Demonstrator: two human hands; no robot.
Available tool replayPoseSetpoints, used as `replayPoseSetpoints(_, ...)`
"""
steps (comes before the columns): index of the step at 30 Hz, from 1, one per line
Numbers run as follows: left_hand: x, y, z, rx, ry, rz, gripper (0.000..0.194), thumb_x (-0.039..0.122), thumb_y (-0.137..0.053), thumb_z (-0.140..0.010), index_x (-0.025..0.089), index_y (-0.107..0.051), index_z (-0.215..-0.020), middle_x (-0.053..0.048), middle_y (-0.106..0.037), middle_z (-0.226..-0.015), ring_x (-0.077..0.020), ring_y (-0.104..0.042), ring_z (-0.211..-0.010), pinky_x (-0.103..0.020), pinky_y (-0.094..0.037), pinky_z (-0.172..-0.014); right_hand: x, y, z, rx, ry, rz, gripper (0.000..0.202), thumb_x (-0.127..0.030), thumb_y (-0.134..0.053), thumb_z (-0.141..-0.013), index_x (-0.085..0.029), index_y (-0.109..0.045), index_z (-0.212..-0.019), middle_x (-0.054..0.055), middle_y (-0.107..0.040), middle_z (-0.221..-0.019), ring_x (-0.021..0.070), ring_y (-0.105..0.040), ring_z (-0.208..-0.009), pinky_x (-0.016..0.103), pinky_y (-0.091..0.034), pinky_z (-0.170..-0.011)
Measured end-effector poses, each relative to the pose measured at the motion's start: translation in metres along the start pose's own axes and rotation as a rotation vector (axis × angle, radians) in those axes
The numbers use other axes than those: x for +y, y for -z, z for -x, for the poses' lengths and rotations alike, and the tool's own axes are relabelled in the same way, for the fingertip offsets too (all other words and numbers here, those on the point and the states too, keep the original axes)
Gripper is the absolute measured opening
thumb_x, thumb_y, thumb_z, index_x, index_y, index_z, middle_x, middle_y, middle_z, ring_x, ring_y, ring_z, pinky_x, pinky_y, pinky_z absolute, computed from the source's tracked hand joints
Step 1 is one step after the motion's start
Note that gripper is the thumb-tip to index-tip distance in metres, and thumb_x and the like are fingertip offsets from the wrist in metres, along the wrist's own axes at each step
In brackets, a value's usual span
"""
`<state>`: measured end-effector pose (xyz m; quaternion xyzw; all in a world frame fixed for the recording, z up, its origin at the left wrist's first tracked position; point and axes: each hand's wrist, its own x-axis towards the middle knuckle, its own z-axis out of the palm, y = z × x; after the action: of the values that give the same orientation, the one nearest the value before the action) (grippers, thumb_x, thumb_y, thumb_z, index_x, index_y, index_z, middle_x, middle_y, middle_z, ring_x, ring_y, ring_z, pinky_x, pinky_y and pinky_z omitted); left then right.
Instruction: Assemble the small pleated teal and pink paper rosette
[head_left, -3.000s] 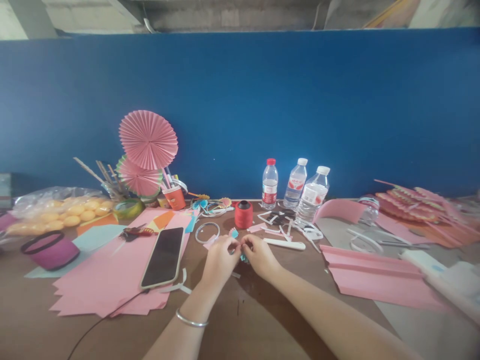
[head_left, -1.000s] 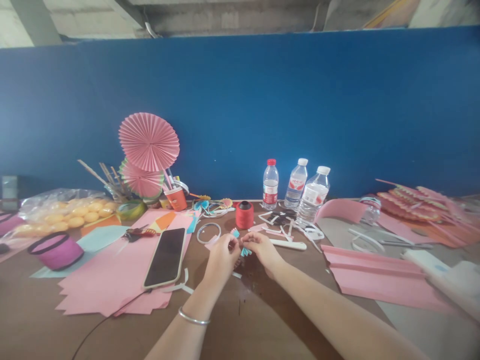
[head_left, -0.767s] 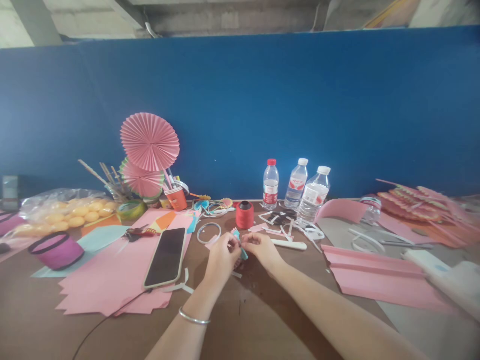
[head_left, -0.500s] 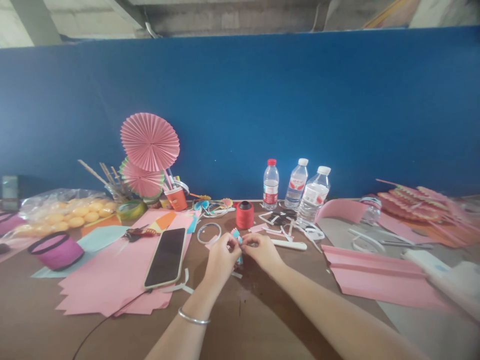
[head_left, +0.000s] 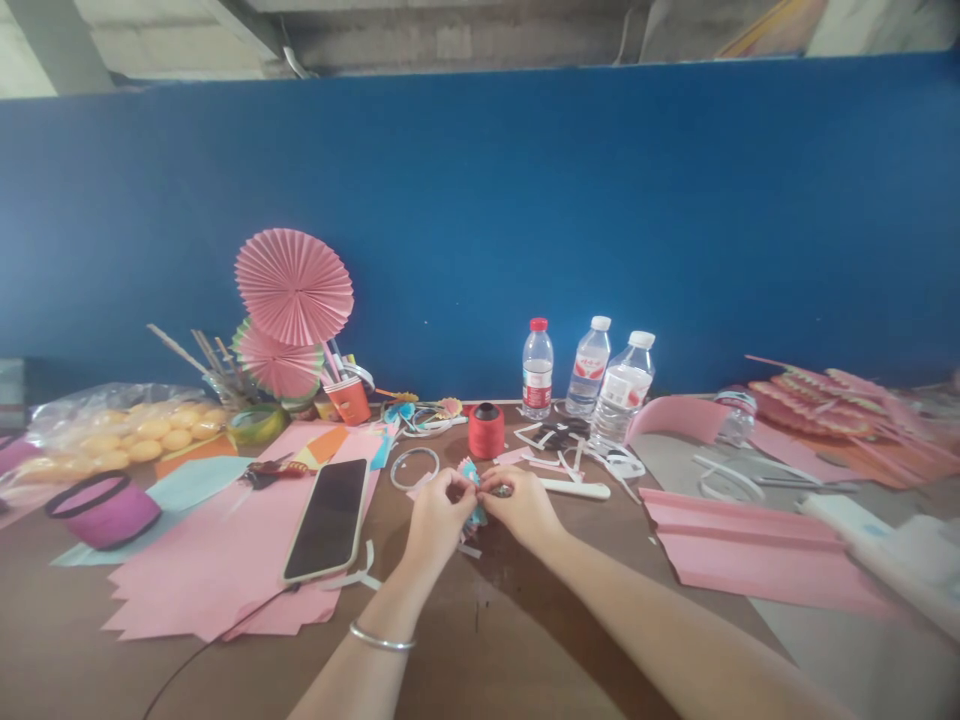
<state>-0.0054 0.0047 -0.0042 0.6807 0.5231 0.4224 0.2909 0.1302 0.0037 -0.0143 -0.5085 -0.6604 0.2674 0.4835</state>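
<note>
Both hands meet over the middle of the brown table, fingertips pinched close together. Between them is a small blue-and-pink pleated paper piece [head_left: 470, 515], partly covered by the fingers. My left hand [head_left: 441, 510] is closed on its left side, and my right hand [head_left: 517, 500] pinches from the right. Just beyond the hands stands a red spool of thread [head_left: 487, 432]. A clear ring of tape [head_left: 415, 468] lies to the left of it. To the right is a white-handled tool [head_left: 575, 488], perhaps a cutter.
At left, a phone [head_left: 326, 520] lies on pink paper sheets [head_left: 202, 570], near a purple round holder [head_left: 109, 512]. Pink paper fans [head_left: 295, 287] stand behind. Several water bottles [head_left: 538, 370] line the blue partition. Folded pink paper [head_left: 757, 550] lies at right.
More of the blue-and-pink pleated paper now shows between and below my fingers. My hands stay pinched together in nearly the same place, and the view has shifted slightly.
</note>
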Motion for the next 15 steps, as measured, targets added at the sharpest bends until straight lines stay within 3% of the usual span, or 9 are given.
replayPoseSetpoints(6, -0.0033, 0.0008, -0.0017, -0.011, -0.012, 0.001, 0.013, 0.027, -0.048, -0.067, 0.015, -0.054, -0.065, 0.000, -0.061, -0.060, -0.0131, -0.057, -0.056, -0.023, -0.042, -0.056, -0.0013, 0.0002, -0.0001, 0.019, 0.034, 0.019, 0.007, -0.016, -0.056, -0.063, -0.018, -0.062, -0.059, 0.002, -0.063, -0.076, 0.0141, -0.056, -0.077, 0.024, -0.041, -0.073)
replayPoseSetpoints(15, 0.0011, 0.0010, -0.0020, -0.005, 0.058, 0.080, 0.017, 0.031, -0.051, -0.065, 0.015, -0.056, -0.063, -0.001, -0.060, -0.055, -0.0133, -0.055, -0.051, -0.023, -0.041, -0.052, 0.0009, -0.0012, 0.0012, 0.045, 0.076, 0.032, 0.003, -0.020, -0.059, -0.062, -0.019, -0.060, -0.059, 0.002, -0.063, -0.075, 0.0148, -0.056, -0.075, 0.025, -0.042, -0.070)
